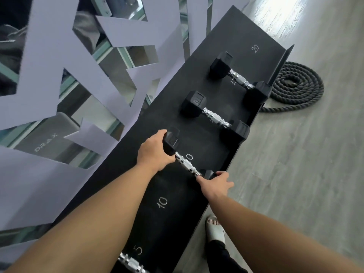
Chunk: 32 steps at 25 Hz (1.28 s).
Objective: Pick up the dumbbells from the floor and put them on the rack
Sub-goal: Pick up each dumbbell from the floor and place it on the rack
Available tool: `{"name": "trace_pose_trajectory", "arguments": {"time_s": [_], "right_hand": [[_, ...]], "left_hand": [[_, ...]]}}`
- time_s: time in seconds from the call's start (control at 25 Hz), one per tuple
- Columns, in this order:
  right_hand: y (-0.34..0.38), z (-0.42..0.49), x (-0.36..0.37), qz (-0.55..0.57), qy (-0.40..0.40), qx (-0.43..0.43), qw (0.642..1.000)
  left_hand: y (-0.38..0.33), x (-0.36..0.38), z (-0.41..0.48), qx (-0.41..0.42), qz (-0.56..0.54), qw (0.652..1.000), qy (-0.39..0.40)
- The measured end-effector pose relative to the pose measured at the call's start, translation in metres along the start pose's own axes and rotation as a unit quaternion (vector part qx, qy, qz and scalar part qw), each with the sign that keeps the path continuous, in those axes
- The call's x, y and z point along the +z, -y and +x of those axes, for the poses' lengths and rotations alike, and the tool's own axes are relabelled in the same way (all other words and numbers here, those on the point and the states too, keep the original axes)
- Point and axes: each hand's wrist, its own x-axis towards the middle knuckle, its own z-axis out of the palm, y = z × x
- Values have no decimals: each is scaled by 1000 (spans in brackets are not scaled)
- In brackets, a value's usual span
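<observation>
A black rack shelf (232, 46) with white weight numbers runs diagonally from bottom left to top right. A small black hex dumbbell (186, 163) with a chrome handle lies across the shelf by a "10" mark. My left hand (155, 152) grips its far head, and my right hand (216, 183) holds its near head at the shelf's front lip. Two larger dumbbells rest beyond it: one in the middle (214, 117) and one farther along (239, 77). The chrome handle of another dumbbell (132, 263) shows at the bottom edge, near the "5".
A coiled dark battle rope (295, 85) lies on the grey wood floor (305, 174) just right of the rack's far end. A lilac cut-out wall panel with mirrors (49, 75) stands behind the rack. My foot in a pale sandal (214, 229) is beside the front edge.
</observation>
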Motion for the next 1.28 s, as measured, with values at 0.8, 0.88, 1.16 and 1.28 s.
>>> {"name": "trace_pose_trajectory", "arguments": {"time_s": [0.8,0.88,1.16,1.28], "right_hand": [[-4,35,-14,-125,48,-68,989],[-2,31,-24,-155,36,-93,983],[-9,-19,-79,-310,13,-266,913],[-27,-63,-111,-332,-18,-300,894]], "left_hand": [[23,24,14,-13,44,992,115],[31,10,6,0,33,990,134],[46,-39,-56,19,103,980,171],[33,-64,-96,50,121,973,189]]}}
